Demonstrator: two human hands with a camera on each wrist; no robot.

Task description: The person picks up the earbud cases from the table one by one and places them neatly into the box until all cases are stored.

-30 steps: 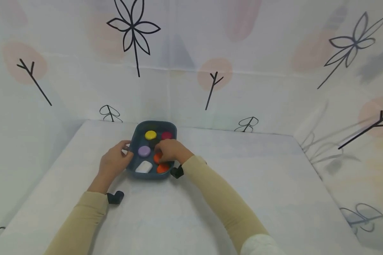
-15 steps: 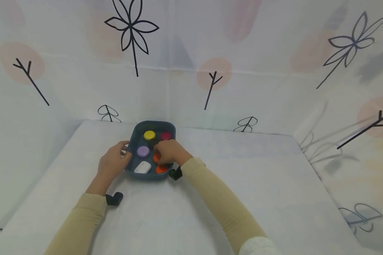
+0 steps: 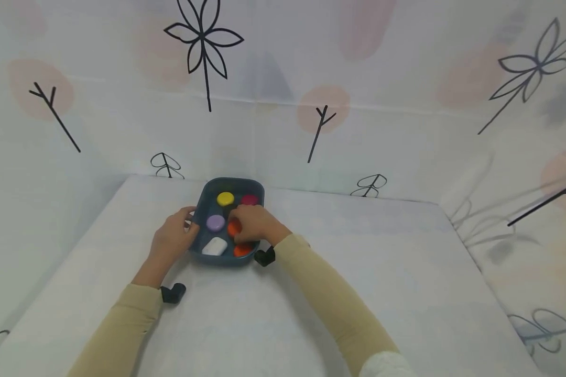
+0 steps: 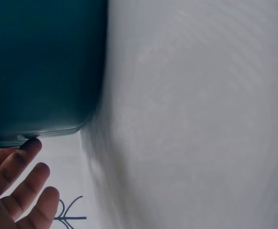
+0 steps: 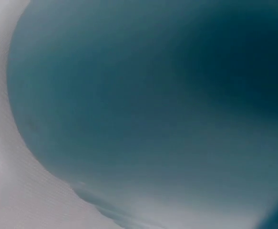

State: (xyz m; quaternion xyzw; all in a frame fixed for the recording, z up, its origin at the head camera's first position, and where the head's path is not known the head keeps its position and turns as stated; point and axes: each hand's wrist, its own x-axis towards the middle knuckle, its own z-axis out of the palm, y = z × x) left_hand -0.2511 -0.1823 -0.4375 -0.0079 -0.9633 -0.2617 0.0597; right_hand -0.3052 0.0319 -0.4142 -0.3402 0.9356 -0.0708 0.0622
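Observation:
A dark blue-green tray stands on the white table. My left hand holds it by the left wall, thumb at the rim; in the left wrist view, fingertips meet its outer wall. Inside the tray, my right hand has its thumb and forefinger around an orange round piece. Another orange piece lies just below that hand. Also in the tray are a yellow disc, a lilac disc, a crimson piece and a white block. A dark piece is mostly hidden by the right hand.
The white-covered table extends right and in front of the tray. A pale cloth backdrop with drawn plants rises behind and at both sides. Only the blurred tray wall and white cloth fill the right wrist view.
The head view shifts slightly. Both hands keep their places at the tray, and the right fingers move only a little around the orange piece.

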